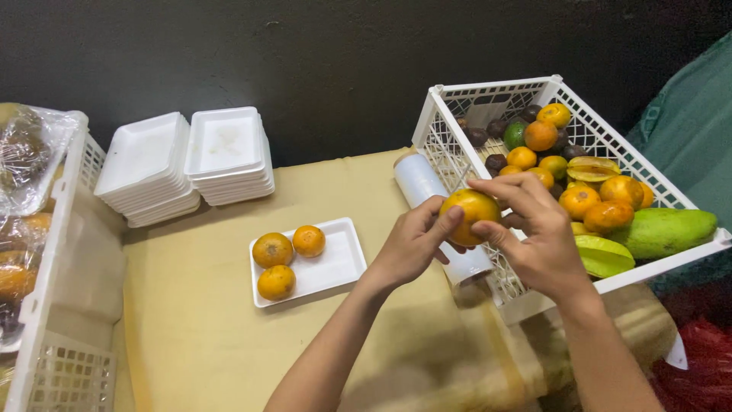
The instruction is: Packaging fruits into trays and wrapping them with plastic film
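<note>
round orange citrus fruit [470, 216], no clear long axis, held above the tan table [198, 328]; left hand [412, 244] and right hand [534, 233] fingers pinch its sides.

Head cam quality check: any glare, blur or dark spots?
Head view: hands and orange sharp, evenly lit; glare on the plastic wrap at left; wall behind dark; soft shadow under the forearms on the table; edges slightly bowed.

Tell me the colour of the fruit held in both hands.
Orange-yellow fruit, seen in the head view.
</note>
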